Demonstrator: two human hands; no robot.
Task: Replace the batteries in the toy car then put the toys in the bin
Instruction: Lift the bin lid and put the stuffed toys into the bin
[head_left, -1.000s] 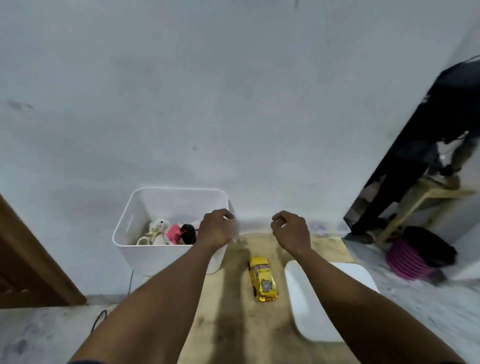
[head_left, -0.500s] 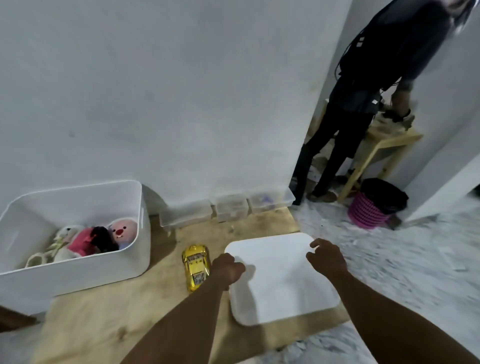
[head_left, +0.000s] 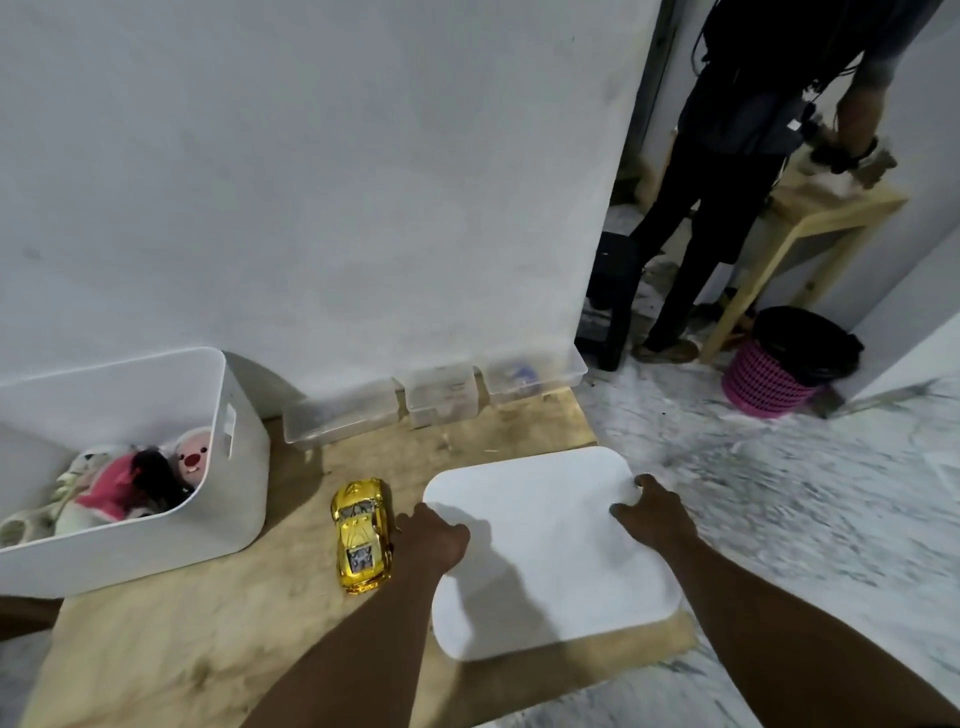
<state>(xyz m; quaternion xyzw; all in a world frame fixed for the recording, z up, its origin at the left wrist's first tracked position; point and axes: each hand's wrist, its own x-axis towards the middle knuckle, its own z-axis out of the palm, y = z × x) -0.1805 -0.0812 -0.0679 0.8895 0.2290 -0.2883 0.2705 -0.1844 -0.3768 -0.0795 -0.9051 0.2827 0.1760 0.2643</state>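
A wooden board (head_left: 208, 649) lies on the floor. At its left stands the white bin (head_left: 228, 499), with plush toys (head_left: 130, 483) inside. The white lid (head_left: 545, 509) lies flat at the right. The left hand (head_left: 434, 538) grips its left edge, the right hand (head_left: 657, 517) its right edge. The yellow toy car (head_left: 361, 530) stands on the board between bin and lid.

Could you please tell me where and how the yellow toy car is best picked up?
Grip the yellow toy car across its narrow middle, coming from above: it sits upright on the wooden board, long sides exposed, though the left hand crowds the side facing the white lid.
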